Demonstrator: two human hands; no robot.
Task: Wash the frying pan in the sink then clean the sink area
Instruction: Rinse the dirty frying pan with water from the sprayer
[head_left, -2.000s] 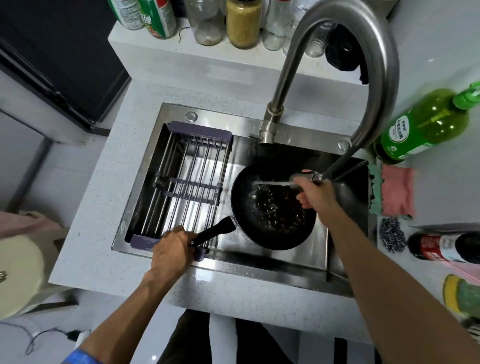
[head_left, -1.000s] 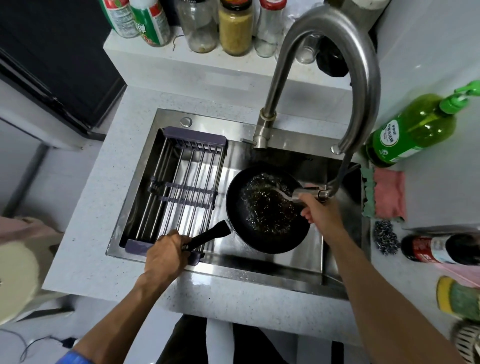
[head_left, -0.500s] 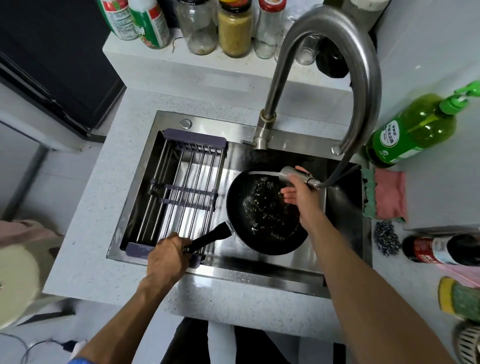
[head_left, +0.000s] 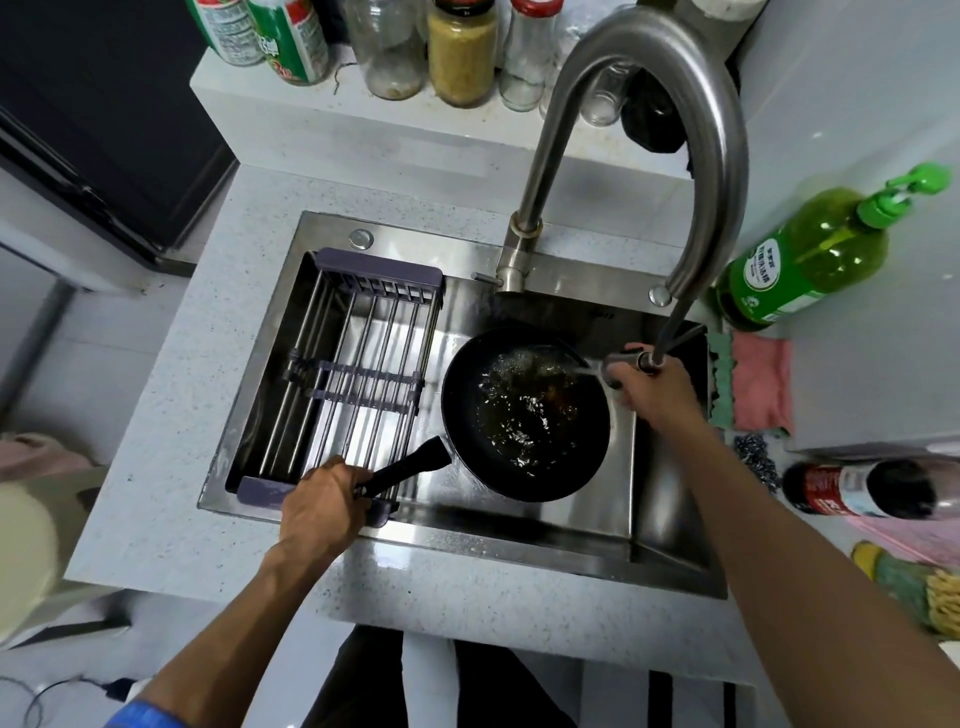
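A black frying pan (head_left: 524, 415) sits in the steel sink (head_left: 670, 551), holding splashing brownish water. My left hand (head_left: 322, 506) grips the end of the pan's black handle (head_left: 410, 467) at the sink's front edge. My right hand (head_left: 657, 387) is closed around the pull-out spray head (head_left: 626, 364), at the pan's right rim. Water sprays from it leftward into the pan. A hose runs from the spray head up into the tall curved faucet (head_left: 722, 145).
A purple-framed drying rack (head_left: 353, 379) fills the sink's left half. A green soap bottle (head_left: 810, 260), a pink cloth (head_left: 761, 384), a steel scourer (head_left: 753, 457) and a dark bottle (head_left: 862, 488) lie right of the sink. Jars line the back ledge (head_left: 462, 52).
My right hand has swung the spray head from over the pan's far side to its right rim. The jet now hits the pan's upper right. My left hand has kept hold of the handle.
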